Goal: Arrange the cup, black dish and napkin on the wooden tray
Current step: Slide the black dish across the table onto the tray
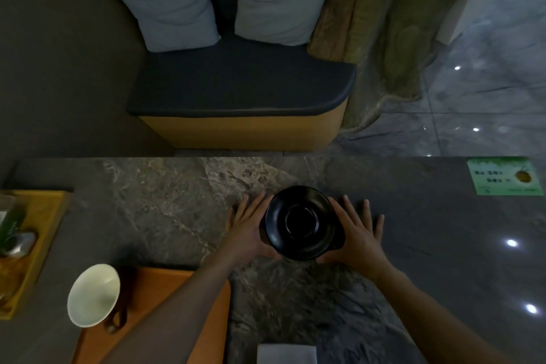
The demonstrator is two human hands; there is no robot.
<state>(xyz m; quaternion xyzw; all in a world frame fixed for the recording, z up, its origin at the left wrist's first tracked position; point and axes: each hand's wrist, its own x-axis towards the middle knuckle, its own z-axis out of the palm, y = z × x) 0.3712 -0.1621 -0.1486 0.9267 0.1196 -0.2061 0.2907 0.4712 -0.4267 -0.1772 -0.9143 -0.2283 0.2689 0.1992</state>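
The round black dish [301, 223] is in the middle of the grey stone table, held between both hands. My left hand [249, 227] cups its left side and my right hand [354, 230] cups its right side, fingers stretched forward. Whether the dish rests on the table or is raised I cannot tell. The cup [94, 295], white inside with a brown handle, stands at the left end of the orange wooden tray [153, 284] at the lower left. My left forearm crosses over the tray. A white napkin [286, 354] lies on the table at the bottom edge.
A second yellowish tray [44, 216] at the left edge holds a green packet and a grey object. A green card [502, 176] lies at the table's far right. Beyond the table [165, 201] stands a bench with two pillows.
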